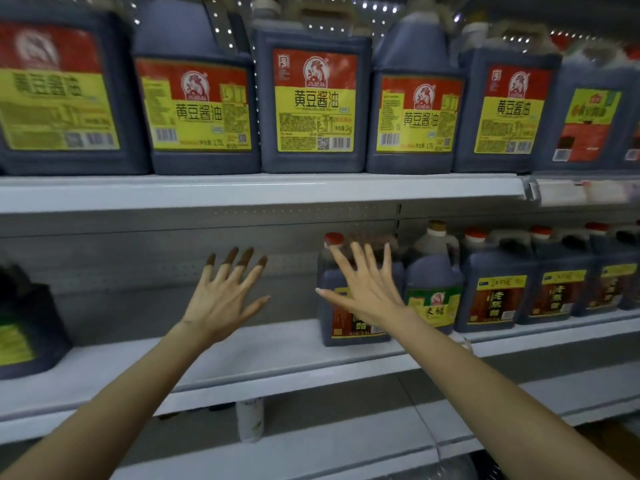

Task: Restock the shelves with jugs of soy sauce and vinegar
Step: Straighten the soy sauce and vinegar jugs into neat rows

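Hands (left hand, right hand) spread empty before vinegar jug, probably heavy and rigid; grasp its top handle.

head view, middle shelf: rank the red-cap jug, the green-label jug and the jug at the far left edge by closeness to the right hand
1. Red-cap jug, directly behind the right hand.
2. Green-label jug, the next one to the right.
3. Far-left jug, beyond the left hand, at the frame edge.
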Demonstrator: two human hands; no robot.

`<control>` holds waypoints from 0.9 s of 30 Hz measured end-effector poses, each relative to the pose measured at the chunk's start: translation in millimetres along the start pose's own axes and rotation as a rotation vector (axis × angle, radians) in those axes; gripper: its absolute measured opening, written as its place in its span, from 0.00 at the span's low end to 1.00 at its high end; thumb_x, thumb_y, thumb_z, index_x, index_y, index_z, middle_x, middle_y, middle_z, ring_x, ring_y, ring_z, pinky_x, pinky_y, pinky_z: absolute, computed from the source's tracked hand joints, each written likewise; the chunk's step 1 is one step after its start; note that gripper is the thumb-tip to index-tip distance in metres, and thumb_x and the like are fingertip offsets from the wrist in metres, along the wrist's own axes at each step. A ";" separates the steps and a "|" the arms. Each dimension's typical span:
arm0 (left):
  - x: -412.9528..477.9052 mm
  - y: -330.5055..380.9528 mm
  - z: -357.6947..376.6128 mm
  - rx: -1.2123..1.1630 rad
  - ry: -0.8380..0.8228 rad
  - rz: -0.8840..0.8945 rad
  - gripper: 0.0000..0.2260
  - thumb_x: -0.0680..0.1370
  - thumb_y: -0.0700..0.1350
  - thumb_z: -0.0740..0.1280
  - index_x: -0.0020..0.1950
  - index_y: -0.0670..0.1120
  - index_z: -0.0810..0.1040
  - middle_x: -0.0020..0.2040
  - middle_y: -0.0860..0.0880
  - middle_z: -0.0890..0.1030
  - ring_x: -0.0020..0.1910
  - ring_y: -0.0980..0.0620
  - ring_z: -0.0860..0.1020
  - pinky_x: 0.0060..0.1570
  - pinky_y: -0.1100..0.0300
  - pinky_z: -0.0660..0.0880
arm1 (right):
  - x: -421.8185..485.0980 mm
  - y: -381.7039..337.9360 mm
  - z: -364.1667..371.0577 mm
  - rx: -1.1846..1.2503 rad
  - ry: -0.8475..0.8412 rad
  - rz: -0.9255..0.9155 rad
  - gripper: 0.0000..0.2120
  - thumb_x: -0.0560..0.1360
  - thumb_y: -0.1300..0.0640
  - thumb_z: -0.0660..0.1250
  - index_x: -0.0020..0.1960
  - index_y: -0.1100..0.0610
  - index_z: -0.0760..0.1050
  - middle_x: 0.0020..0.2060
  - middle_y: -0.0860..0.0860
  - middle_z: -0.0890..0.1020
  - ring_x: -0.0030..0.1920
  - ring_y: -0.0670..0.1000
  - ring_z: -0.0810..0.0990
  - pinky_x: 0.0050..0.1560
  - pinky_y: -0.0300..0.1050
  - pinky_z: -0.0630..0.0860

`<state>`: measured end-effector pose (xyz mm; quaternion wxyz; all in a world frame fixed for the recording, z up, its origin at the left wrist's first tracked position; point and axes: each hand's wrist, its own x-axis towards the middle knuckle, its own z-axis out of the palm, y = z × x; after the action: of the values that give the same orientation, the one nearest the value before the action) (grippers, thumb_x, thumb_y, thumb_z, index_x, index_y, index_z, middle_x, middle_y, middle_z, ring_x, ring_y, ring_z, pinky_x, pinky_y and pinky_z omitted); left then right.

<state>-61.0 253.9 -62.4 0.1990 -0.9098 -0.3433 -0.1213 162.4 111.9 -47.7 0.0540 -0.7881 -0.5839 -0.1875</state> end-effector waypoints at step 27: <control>-142.3 -243.7 52.3 0.048 0.042 -0.330 0.44 0.75 0.71 0.39 0.70 0.36 0.65 0.67 0.31 0.66 0.67 0.29 0.62 0.72 0.45 0.34 | 68.5 -201.0 42.0 0.090 -0.065 -0.190 0.40 0.71 0.26 0.42 0.70 0.43 0.25 0.72 0.51 0.27 0.76 0.59 0.32 0.67 0.71 0.33</control>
<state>-325.2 362.2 -91.9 0.2055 -0.8332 -0.4867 -0.1632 0.1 249.1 -88.8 0.0523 -0.7317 -0.6650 -0.1399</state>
